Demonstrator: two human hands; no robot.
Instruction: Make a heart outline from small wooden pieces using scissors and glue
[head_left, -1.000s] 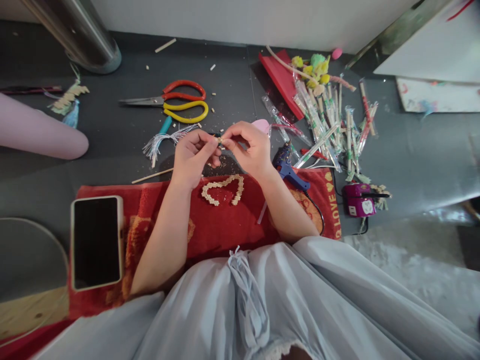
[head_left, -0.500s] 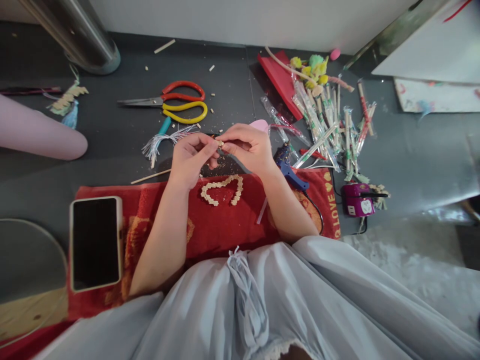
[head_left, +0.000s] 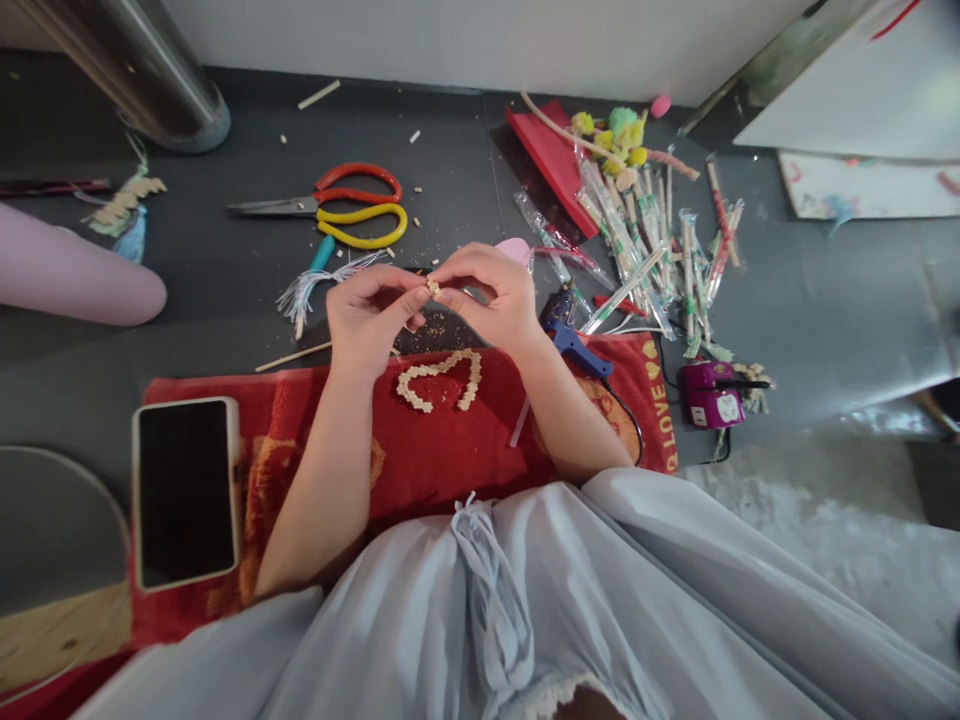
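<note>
A small pale bead (head_left: 433, 287) sits pinched between the fingertips of the left hand (head_left: 367, 318) and right hand (head_left: 491, 298), both closed on it above the floor, directly beyond the heart-shaped bead string (head_left: 441, 377) lying on the red towel (head_left: 420, 450).

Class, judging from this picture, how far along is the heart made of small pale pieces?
Done: most of the pale heart outline on the red towel, with its lower end open. In hand: left hand and right hand pinch one small pale piece. Left: closing that gap.
</note>
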